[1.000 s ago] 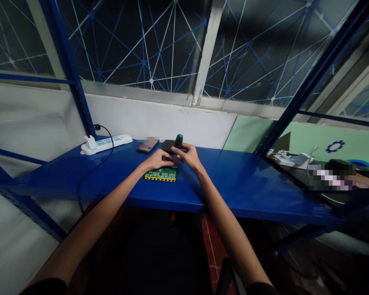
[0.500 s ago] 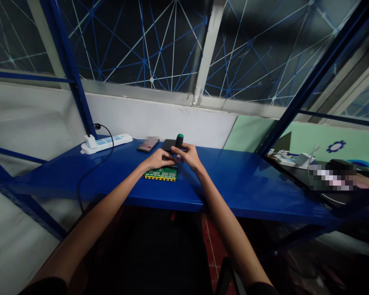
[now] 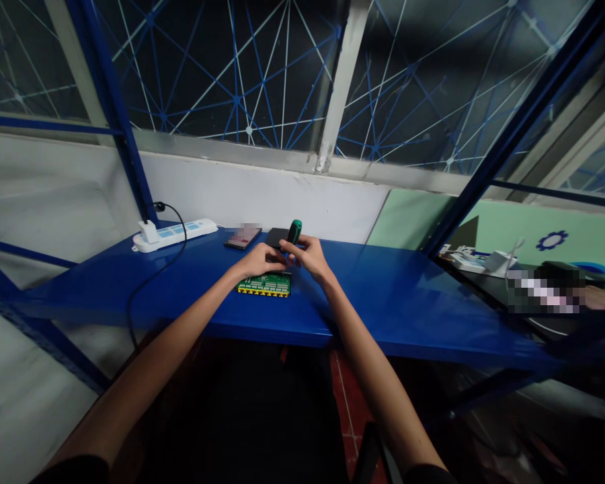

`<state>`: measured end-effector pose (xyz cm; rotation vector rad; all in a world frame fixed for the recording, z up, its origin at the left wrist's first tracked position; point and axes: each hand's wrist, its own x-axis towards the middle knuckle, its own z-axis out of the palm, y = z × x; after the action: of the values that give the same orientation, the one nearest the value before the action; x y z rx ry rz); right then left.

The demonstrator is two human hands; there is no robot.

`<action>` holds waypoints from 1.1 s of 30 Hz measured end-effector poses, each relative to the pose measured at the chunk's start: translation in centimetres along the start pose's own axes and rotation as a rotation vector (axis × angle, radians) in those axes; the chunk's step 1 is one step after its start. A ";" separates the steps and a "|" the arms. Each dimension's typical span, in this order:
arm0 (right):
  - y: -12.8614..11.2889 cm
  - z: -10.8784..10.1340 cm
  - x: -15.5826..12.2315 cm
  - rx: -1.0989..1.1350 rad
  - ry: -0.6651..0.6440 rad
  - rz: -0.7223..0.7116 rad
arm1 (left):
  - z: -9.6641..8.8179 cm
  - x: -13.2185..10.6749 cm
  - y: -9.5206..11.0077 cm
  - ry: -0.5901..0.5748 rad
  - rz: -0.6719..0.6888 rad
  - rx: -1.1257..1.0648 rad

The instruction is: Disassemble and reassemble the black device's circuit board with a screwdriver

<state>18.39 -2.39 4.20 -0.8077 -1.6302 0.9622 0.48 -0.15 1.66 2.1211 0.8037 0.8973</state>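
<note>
Blue painted metal makes the shelf [image 3: 383,296] that carries everything here. A green board [image 3: 263,286] with a row of yellow parts along its near side lies flat close to the shelf's front edge, about midway between its left and right ends. The left hand [image 3: 256,262] rests over the board's far edge, fingers curled down onto it, pinning it to the surface. The right hand [image 3: 310,257] is closed around a screwdriver [image 3: 293,234], whose black handle with a green cap stands up and leans slightly toward the back wall; its tip is hidden between the two hands, over the board's far right corner. Just behind the hands, toward the back edge, lies a dark flat box [image 3: 276,236], and left of it a phone [image 3: 242,237]. A white power strip [image 3: 174,235] sits at the back left corner, its black cord [image 3: 151,282] running across the surface and dropping over the front edge.
</note>
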 end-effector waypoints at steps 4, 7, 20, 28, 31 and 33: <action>0.2 0.1 0.0 -0.007 0.010 0.009 | 0.0 0.0 0.0 -0.003 0.005 0.001; 0.4 0.2 0.1 -0.020 0.001 0.002 | 0.1 0.0 0.0 -0.015 0.017 -0.027; 0.6 0.1 0.2 -0.010 -0.016 -0.002 | 0.1 0.1 -0.1 -0.018 0.020 -0.020; 0.4 0.1 0.1 -0.034 -0.005 0.005 | 0.3 0.0 -0.1 -0.032 0.014 -0.052; 0.1 0.1 0.0 -0.036 -0.007 0.012 | 0.2 0.0 0.0 -0.034 -0.002 -0.048; 0.1 0.1 0.0 -0.039 -0.009 0.010 | 0.2 0.0 0.0 -0.029 0.001 -0.044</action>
<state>18.28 -2.42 4.12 -0.8402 -1.6585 0.9446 0.64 -0.25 1.57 2.0917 0.7619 0.8750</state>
